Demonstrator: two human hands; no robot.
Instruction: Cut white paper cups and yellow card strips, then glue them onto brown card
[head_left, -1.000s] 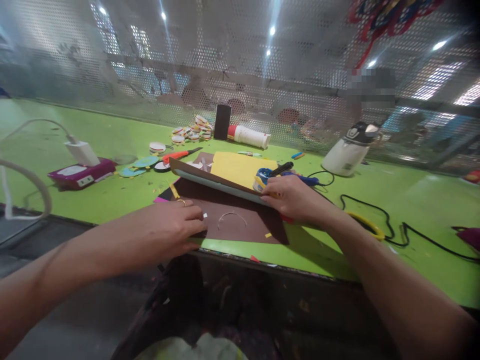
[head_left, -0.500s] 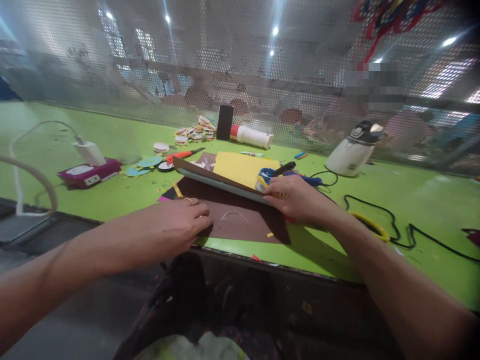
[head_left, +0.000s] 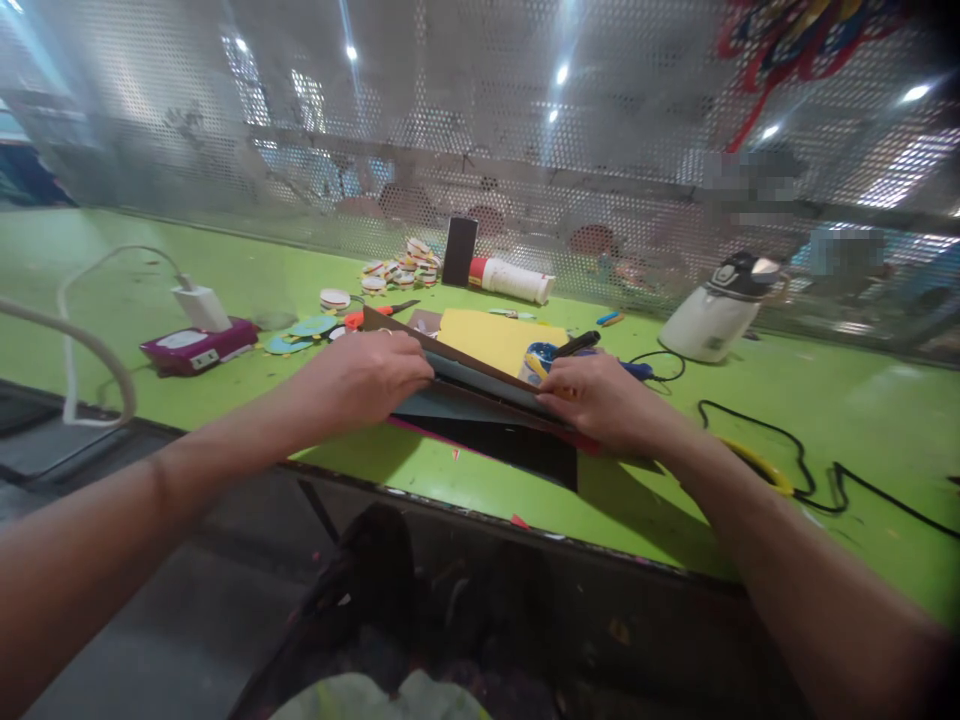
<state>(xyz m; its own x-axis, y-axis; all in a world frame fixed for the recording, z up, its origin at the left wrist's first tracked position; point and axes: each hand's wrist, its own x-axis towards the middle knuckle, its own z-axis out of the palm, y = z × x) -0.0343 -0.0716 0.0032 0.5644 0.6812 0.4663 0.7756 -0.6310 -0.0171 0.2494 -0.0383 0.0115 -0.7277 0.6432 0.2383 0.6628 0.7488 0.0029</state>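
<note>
My left hand (head_left: 375, 370), fingers closed, pinches the left part of some lifted coloured sheets. My right hand (head_left: 596, 395) is closed on the right end of the same stack. A brown sheet with a grey-blue underside (head_left: 487, 378) is tilted up between both hands, and its fold or layers are partly hidden by the fingers. Under it, a black sheet (head_left: 517, 455) with a pink edge shows near the table's front. Behind the stack lies a yellow sheet (head_left: 480, 335). A small blue-rimmed tub (head_left: 538, 358) and a black pen-like tool (head_left: 577, 344) are just beyond my right hand.
On the green table (head_left: 832, 400) stand a purple power strip (head_left: 199, 348) with a white charger (head_left: 201, 304), an upright phone (head_left: 460, 252), a white tube (head_left: 516, 280) and a white bottle (head_left: 716, 310). Small round pieces (head_left: 409, 268) pile up behind. A black cable (head_left: 795, 440) runs right.
My left hand has risen from the lower brown sheet and now grips lifted sheets. That brown sheet's front has come up, uncovering the black one. My right hand keeps its hold.
</note>
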